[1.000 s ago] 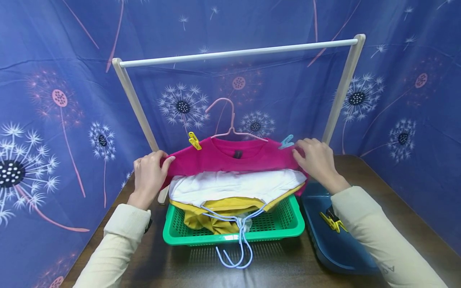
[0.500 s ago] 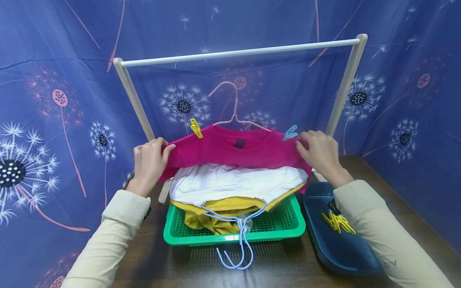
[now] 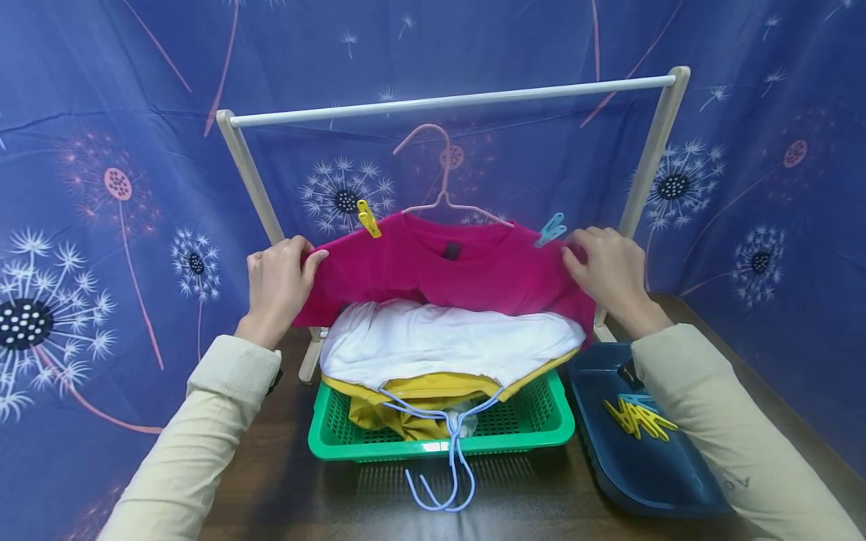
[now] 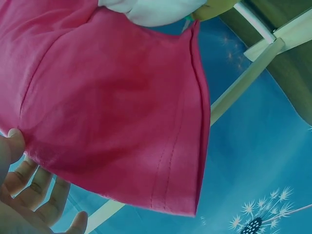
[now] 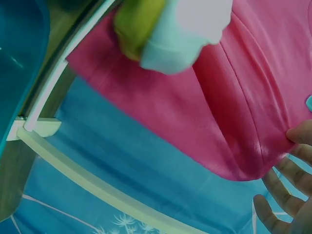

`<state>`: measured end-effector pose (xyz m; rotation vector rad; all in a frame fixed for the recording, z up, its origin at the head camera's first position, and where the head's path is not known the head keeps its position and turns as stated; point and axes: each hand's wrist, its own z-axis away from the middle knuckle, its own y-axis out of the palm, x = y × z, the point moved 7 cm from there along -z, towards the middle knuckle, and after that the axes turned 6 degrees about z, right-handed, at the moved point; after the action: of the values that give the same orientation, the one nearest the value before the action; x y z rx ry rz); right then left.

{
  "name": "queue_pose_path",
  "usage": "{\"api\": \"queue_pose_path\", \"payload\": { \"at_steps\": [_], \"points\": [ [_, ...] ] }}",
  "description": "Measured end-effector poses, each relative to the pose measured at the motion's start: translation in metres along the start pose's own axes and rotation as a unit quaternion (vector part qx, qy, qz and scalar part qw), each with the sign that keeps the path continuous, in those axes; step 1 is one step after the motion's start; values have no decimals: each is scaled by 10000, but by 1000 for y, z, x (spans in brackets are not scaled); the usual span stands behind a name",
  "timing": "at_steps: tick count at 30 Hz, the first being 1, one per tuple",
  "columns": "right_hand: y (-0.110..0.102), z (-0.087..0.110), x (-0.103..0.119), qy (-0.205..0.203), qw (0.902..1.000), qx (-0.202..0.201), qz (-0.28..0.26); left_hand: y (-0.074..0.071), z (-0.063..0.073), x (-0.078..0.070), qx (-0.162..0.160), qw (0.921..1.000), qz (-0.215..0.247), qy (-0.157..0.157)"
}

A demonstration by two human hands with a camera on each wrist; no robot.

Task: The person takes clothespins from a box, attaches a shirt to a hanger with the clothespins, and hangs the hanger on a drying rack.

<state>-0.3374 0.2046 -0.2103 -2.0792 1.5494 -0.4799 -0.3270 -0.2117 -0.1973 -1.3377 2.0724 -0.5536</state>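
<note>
A magenta T-shirt (image 3: 379,263) hangs between my two hands on a pink hanger (image 3: 444,191). My left hand (image 3: 279,282) pinches its left shoulder between thumb and fingers. On the other side my right hand (image 3: 604,272) pinches the right shoulder. A yellow clothespin (image 3: 368,219) and a light blue clothespin (image 3: 551,230) are clipped along the shoulders. In the left wrist view the shirt's sleeve (image 4: 126,112) drapes down past the fingertips; the other sleeve (image 5: 161,117) fills much of the right wrist view. The hanger's hook stands below the rack's bar, apart from it.
Behind stands a rack with a white bar (image 3: 453,101) and wooden legs (image 3: 252,176). White (image 3: 433,338) and yellow garments (image 3: 406,417) with blue hangers (image 3: 452,451) lie over a green basket (image 3: 433,451). A dark blue tray (image 3: 649,481) at right holds several clothespins (image 3: 639,417).
Both hands have raised the magenta T-shirt and its hanger, bringing the hook closer to the bar. The white and yellow garments stay at the basket.
</note>
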Motion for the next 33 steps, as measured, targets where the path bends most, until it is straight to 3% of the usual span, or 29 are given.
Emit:
{"api": "queue_pose_path", "payload": {
  "at_steps": [10,16,33],
  "points": [
    [-11,-14,-6,232,9997,32,98,-6,-20,-9,-14,10000,32,-72],
    [-13,-19,-13,549,9980,292,120,-6,-34,-15,-10,9999,50,-129],
    [-33,-16,-39,1081,9937,306,-50,3,-67,-40,-202,9993,241,-194]
  ]
}}
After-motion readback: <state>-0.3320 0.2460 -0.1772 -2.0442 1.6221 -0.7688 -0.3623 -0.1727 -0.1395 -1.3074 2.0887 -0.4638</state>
